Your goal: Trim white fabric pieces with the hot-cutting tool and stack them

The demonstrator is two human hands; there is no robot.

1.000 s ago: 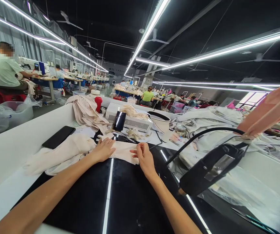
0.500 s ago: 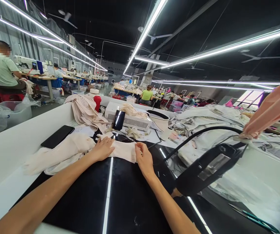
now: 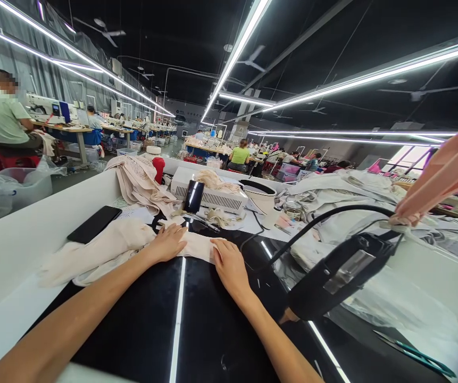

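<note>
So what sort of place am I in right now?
Most likely a sewing workshop or clothing factory. A sewing machine stands on a table off to the left, a heap of cloth lies ahead, and a pale strip is under your left hand and right hand.

We count one left hand, one right hand, one fabric strip, one flat phone, one pair of scissors.
</note>
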